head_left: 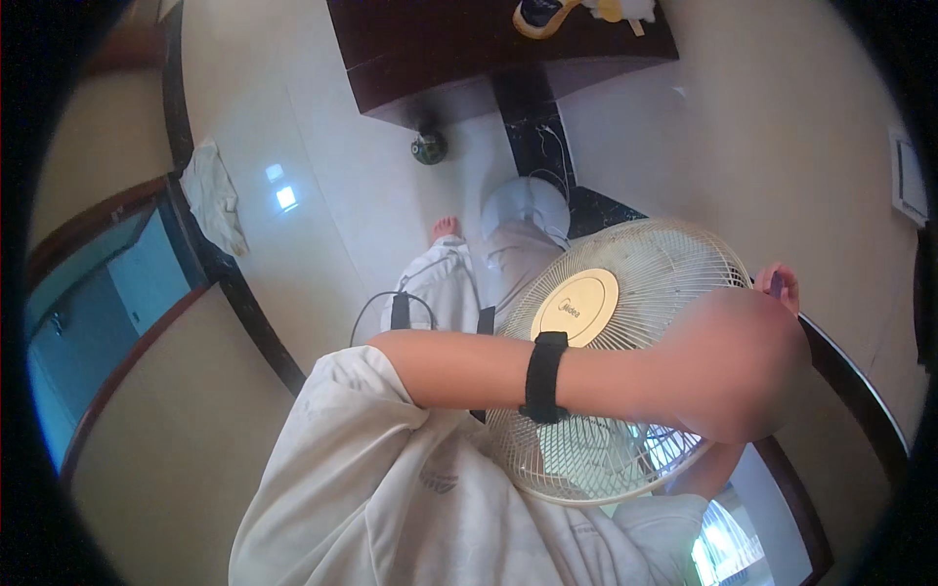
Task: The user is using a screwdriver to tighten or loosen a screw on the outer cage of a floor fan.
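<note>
A fan head (635, 259) with a pale wire grille and a gold centre disc leans in front of my body. My left arm crosses over the grille, a black strap round its forearm. The left hand (738, 366) sits at the fan's right side, too blurred to show its fingers. Beyond it, the bent fingers of my right hand (782, 283) show by the upper right rim. They close round a small dark purple thing that I cannot make out. The rest of that hand is hidden. Below stands a round, pale base (547, 210), partly covered by my trouser leg.
A dark brown wooden piece of furniture (420, 59) stands ahead, with a yellow and dark shoe-like item (542, 20) on it. A round dark green object (428, 147) lies by its foot. White cloth (210, 200) lies on the tiles at left. A thin cable (562, 146) runs near the base.
</note>
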Demonstrator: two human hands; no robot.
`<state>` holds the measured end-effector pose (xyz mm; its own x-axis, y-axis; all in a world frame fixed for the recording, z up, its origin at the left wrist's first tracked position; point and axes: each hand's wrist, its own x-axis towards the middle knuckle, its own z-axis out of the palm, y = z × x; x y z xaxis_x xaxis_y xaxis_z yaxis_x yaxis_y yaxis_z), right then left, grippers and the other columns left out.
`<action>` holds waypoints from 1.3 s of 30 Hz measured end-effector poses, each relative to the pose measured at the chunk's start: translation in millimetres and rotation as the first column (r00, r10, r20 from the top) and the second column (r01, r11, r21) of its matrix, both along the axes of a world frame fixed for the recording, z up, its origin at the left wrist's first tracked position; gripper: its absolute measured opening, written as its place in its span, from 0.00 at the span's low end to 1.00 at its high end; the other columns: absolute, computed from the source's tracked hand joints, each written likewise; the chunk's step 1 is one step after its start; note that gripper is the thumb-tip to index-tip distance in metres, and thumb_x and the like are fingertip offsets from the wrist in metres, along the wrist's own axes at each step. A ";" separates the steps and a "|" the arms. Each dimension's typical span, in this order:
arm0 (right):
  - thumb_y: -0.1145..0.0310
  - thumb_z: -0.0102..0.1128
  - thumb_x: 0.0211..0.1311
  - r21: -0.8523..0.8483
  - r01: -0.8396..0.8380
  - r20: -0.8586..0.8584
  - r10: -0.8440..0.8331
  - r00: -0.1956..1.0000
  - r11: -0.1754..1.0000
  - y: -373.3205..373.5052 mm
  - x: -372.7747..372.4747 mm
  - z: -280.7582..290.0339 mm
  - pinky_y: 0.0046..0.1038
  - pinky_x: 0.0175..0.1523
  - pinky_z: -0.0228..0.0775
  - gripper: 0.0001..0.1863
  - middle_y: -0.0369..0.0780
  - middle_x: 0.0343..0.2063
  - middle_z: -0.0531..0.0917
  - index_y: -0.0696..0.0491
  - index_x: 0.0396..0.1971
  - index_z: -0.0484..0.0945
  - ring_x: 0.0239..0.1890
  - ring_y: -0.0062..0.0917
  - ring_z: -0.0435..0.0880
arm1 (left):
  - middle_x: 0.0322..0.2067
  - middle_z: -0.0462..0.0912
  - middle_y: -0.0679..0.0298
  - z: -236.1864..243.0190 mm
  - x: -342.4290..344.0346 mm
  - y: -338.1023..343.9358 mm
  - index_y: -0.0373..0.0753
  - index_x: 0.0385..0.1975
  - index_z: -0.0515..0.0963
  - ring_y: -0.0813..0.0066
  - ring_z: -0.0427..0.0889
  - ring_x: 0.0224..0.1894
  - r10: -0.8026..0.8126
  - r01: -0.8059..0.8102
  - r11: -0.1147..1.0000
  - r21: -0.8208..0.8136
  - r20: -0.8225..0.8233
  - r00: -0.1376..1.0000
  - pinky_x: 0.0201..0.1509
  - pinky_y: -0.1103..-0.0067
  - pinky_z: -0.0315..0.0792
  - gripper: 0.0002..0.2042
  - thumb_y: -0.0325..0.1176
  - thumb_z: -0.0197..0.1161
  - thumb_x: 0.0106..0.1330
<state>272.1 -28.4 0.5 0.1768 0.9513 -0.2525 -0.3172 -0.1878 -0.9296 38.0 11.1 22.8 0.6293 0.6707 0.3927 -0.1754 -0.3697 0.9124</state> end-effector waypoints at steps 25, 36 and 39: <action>0.65 0.47 0.71 -0.076 -0.279 0.125 0.286 0.950 0.957 8.9 21.1 5.4 0.21 0.40 0.65 0.14 0.39 0.37 0.68 0.52 0.53 0.68 0.33 0.20 0.66 | 0.39 0.73 0.56 -5.2 8.5 -1.2 0.37 0.31 0.79 0.55 0.72 0.48 -0.011 0.023 0.997 -0.080 0.148 0.989 0.56 0.55 0.60 0.17 0.42 0.65 0.45; 0.66 0.48 0.70 -0.076 -0.234 0.094 0.241 0.966 0.969 4.5 11.7 6.1 0.22 0.40 0.65 0.13 0.39 0.36 0.67 0.52 0.51 0.67 0.32 0.20 0.66 | 0.33 0.75 0.60 -1.0 18.3 -6.1 0.36 0.30 0.83 0.55 0.71 0.47 0.002 -0.007 0.999 0.053 0.085 0.996 0.51 0.56 0.61 0.16 0.44 0.64 0.50; 0.67 0.48 0.70 -0.078 -0.217 0.084 0.224 0.971 0.973 2.5 8.9 8.8 0.22 0.40 0.65 0.12 0.39 0.36 0.67 0.52 0.50 0.67 0.32 0.20 0.66 | 0.33 0.75 0.60 0.3 21.0 -7.3 0.35 0.29 0.83 0.55 0.71 0.47 -0.005 0.003 1.000 0.021 0.094 0.996 0.52 0.54 0.60 0.16 0.43 0.63 0.50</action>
